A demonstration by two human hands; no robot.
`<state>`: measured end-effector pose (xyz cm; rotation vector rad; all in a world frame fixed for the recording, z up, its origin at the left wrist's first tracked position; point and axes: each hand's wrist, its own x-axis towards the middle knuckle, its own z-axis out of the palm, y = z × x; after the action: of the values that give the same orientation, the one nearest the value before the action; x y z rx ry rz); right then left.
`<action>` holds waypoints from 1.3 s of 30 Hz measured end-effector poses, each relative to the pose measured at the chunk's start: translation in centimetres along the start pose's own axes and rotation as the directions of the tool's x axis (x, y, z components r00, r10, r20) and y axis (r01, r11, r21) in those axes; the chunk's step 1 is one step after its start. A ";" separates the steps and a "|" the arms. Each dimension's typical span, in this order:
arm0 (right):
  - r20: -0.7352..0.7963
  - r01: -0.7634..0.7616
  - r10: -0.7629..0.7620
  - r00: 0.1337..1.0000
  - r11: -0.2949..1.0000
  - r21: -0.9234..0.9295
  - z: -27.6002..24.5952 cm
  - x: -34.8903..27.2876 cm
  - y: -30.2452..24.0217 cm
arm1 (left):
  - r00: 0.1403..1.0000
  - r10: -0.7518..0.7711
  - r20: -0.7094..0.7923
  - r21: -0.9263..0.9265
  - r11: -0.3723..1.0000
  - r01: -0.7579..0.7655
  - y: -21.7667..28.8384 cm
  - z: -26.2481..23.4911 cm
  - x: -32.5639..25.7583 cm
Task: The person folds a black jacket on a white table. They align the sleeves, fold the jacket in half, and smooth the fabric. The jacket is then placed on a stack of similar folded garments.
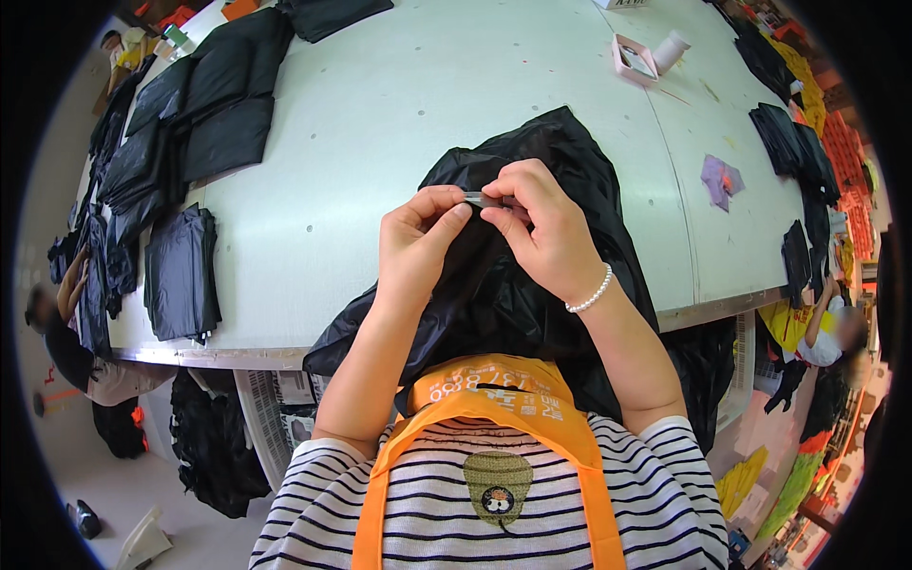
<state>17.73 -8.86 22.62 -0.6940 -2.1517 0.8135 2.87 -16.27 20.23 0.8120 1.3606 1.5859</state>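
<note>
Both hands meet over a black garment (pixel 560 152) of thin, shiny cloth, bunched at the table's near edge and hanging toward my lap. My left hand (pixel 416 237) pinches one end of a small, narrow silvery-grey piece (pixel 478 199) between thumb and forefinger. On its other end the thumb and fingers of my right hand (pixel 543 223) are closed. The piece is too small to name, and my fingertips cover much of it.
Folded black garments (pixel 228 138) lie in piles on the left of the pale table (pixel 361 104). A pink tray (pixel 635 61) and a white bottle (pixel 671 51) stand far right, beyond a purple scrap (pixel 721 180). People work at both sides.
</note>
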 end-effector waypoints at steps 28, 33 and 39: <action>-0.166 -0.355 0.522 0.837 0.748 0.561 0.4 -3.2 2.2 | 0.997 0.046 -0.057 0.134 0.990 -0.038 -1.6 1.4 -0.8; -0.270 -0.076 0.140 0.953 0.969 0.233 1.9 -2.5 0.8 | 0.999 0.011 -0.030 0.132 0.991 -0.007 -1.4 1.5 -0.9; -0.215 -0.088 0.128 0.968 0.978 0.187 1.9 -2.1 0.8 | 0.998 0.066 0.023 0.264 0.962 -0.070 -1.2 1.4 -1.2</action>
<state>17.67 -10.43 20.10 -0.7783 -1.8266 0.9229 4.88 -16.70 19.35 1.0377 1.5707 1.4643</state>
